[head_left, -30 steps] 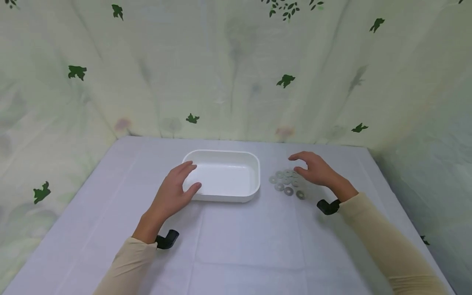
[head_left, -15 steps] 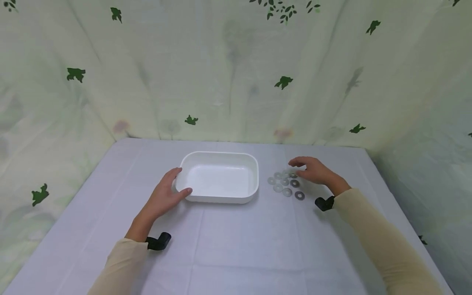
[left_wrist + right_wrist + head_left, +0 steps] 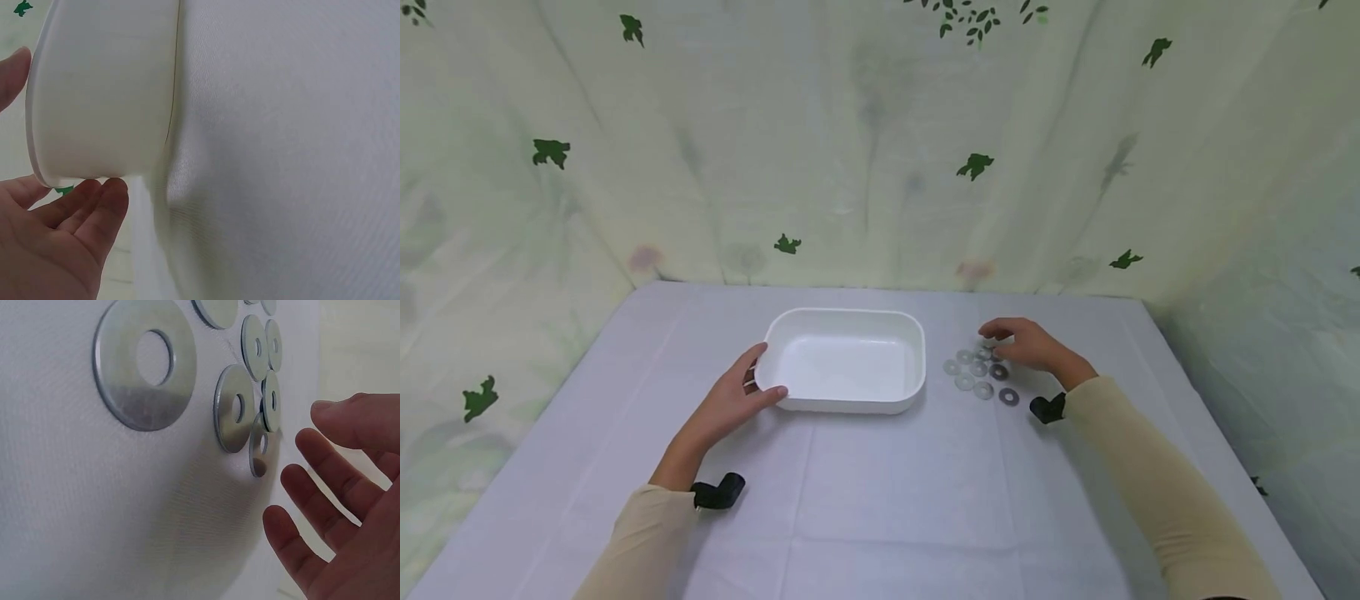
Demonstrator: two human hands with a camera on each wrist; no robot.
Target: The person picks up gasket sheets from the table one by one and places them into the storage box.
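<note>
Since a second ago, the left grip (image 3: pixel 726 407) has come back and down onto the white tray (image 3: pixel 842 371), while the right grip (image 3: pixel 1033 346) has crept a little toward the tray and dipped closer to the washers (image 3: pixel 231 437). From where I sit, I see the left one clamped on the tray's left end, thumb at the near corner and fingertips against the outer wall. On the right, thumb and fingers are spread apart with nothing between them, hovering just over the farthest washers. I have one tray, and I count nine washers in the right wrist view, some cut by its border; a few overlap beneath the fingers, so I cannot tell the full number. They lie in a loose cluster right of the tray, with a narrow gap between its right wall and the nearest one. Two black wrist mounts (image 3: pixel 718 492) sit at the cuffs of two beige sleeves (image 3: pixel 640 537). The table (image 3: pixel 895 500) gives me a broad stretch of white cloth on the near side of the tray, but only a short strip behind it. At the table's far edge stands the pale backdrop (image 3: pixel 850 183), carrying seven whole dark green bird shapes.
</note>
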